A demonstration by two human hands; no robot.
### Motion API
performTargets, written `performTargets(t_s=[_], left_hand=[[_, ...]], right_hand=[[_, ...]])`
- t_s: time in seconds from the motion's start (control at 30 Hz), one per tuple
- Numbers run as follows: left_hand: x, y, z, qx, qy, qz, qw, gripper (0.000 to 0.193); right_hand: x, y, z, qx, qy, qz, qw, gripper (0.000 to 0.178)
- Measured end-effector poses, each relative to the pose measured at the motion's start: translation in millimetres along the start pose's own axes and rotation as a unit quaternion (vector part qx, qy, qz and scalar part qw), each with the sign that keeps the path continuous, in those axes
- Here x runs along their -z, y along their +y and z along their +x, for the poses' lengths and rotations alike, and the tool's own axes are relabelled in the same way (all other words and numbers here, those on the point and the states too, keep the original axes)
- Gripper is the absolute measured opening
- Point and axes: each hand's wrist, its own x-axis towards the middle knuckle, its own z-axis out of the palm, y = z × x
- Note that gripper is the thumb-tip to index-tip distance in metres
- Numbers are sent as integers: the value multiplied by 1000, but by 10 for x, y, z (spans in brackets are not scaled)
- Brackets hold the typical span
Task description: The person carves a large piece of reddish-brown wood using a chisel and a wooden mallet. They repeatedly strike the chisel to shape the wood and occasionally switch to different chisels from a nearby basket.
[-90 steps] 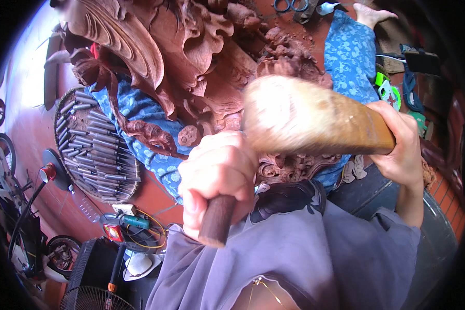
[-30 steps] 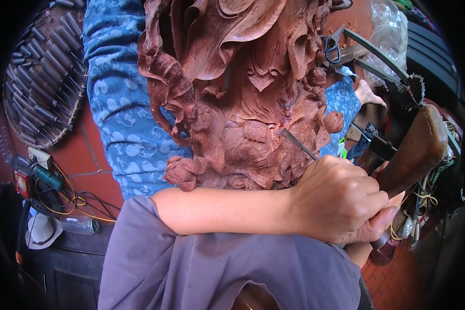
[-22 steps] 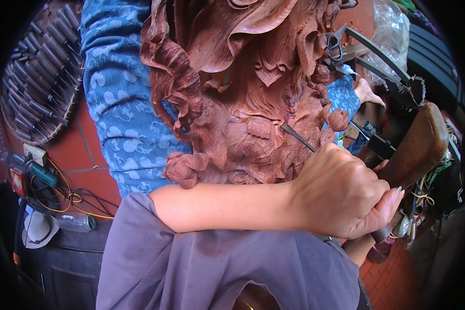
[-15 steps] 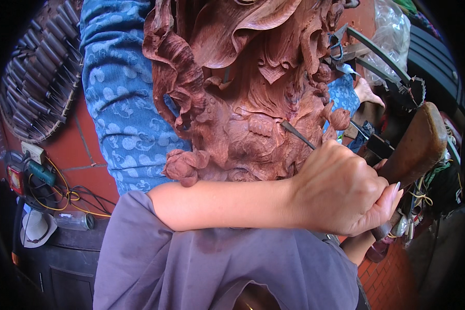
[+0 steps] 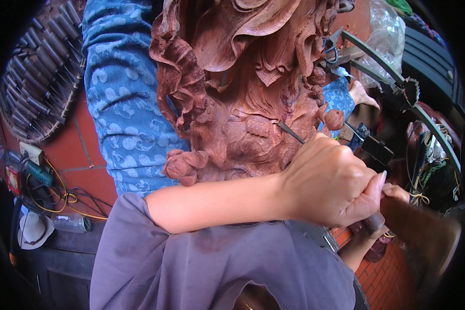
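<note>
Two hands: both belong to the person wearing the camera, and both are at the right of the scene.
Left hand [image 5: 331, 187]: clenched in a fist around one slim metal carving chisel [image 5: 290, 131]; the forearm crosses the picture from the grey sleeve [image 5: 201, 268] at the near edge.
Chisel: one; its thin blade rises up and left out of the fist, and its tip touches the carved surface just right of the middle.
Right hand [image 5: 395, 192]: mostly hidden behind the left fist, only the knuckles showing; it grasps one broad brown wooden mallet [image 5: 421, 232], which lies near and right of the fist.
Carving: one large reddish-brown wooden sculpture [image 5: 232, 93] with folds, curls and small rounded blossoms; it fills the middle from the far edge down to the left forearm.
Cloth: one blue patterned fabric [image 5: 124, 103] lies under the sculpture, showing on its left side and again in a small patch at the far right.
Basket: one round woven tray [image 5: 15, 124] at the far left, full of dark-handled carving tools too many to count.
Floor: red tiles [image 5: 72, 150] between tray and cloth.
Power tool: one teal and red electric tool [image 5: 28, 173] with yellow and black cords at the near left.
Hat: one pale cap [image 5: 34, 231] lies near the left edge.
</note>
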Motion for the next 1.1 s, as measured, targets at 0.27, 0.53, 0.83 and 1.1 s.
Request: performTargets(t_s=[0.27, 0.53, 0.83, 1.1], left_hand=[[-19, -63, 55, -20, 54, 22, 998, 37], [7, 34, -33, -89, 47, 18, 995, 25], [-255, 536, -10, 168, -218, 34, 961, 41], [1046, 667, -157, 268, -101, -299, 910, 30]], right_hand=[[223, 10, -1, 100, 14, -52, 994, 11], [110, 254, -209, 51, 29, -142, 988, 23], [-313, 768, -366, -164, 28, 87, 982, 32], [-562, 1086, -444, -238, -16, 201, 950, 31]])
